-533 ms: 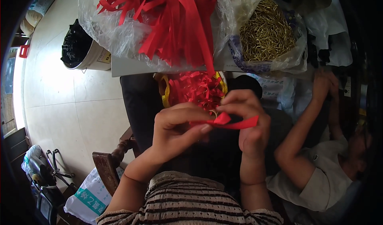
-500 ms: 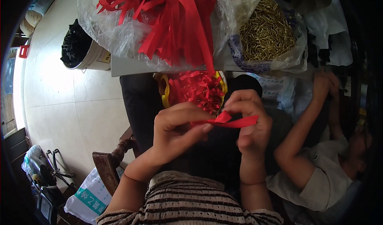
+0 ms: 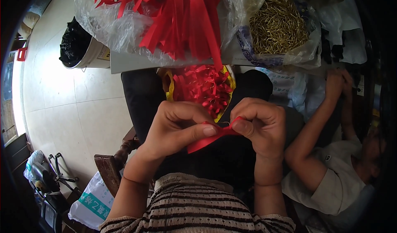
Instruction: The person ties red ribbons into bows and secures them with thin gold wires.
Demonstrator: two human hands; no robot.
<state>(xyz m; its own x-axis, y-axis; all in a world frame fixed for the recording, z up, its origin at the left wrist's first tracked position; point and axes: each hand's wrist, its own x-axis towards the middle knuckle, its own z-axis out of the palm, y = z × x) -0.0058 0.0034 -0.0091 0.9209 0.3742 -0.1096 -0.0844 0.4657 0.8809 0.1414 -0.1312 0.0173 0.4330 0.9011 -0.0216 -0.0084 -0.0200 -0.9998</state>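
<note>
Between my two hands, above my lap, is a short red ribbon (image 3: 201, 144). My left hand (image 3: 178, 127) pinches it between thumb and fingers, and a loose end hangs below that thumb. My right hand (image 3: 261, 127) pinches the other part, its thumb pressed on the red fabric. A thin gold wire (image 3: 225, 123) shows in the gap between my fingertips. Just beyond my hands, a yellow-edged container (image 3: 228, 96) is filled with red ribbon bows (image 3: 202, 86).
On the grey table (image 3: 128, 63) lie long red ribbons (image 3: 186, 22) on clear plastic and a bag of gold wire ties (image 3: 277, 24). A bucket (image 3: 93, 57) with a black liner stands left. Another person's forearm (image 3: 316, 113) is at right; a wooden chair arm (image 3: 107, 171) is at left.
My right fingers have closed down onto the ribbon with the thumb now on top. The ribbon's loose end, which pointed right, now hangs to the lower left.
</note>
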